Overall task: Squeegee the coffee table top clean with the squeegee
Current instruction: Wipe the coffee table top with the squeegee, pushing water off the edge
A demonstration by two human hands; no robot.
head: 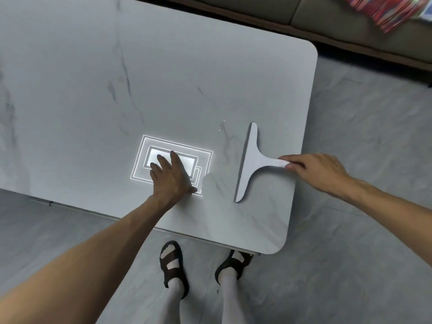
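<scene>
A pale grey T-shaped squeegee (251,163) lies flat on the grey marble-look coffee table top (163,78), near the table's right edge, its long blade pointing away from me. My right hand (313,171) pinches the end of its short handle between thumb and fingers. My left hand (169,176) rests flat on the table to the left of the squeegee, fingers spread, holding nothing. A bright reflection of a ceiling lamp (145,160) shines on the top around that hand. A few small white specks (222,126) lie just left of the blade's far tip.
The table's rounded near-right corner (275,246) is close to my feet in dark sandals (174,265). Grey tiled floor (362,230) surrounds the table. A sofa (339,22) with a striped red cloth (392,10) stands beyond the far edge.
</scene>
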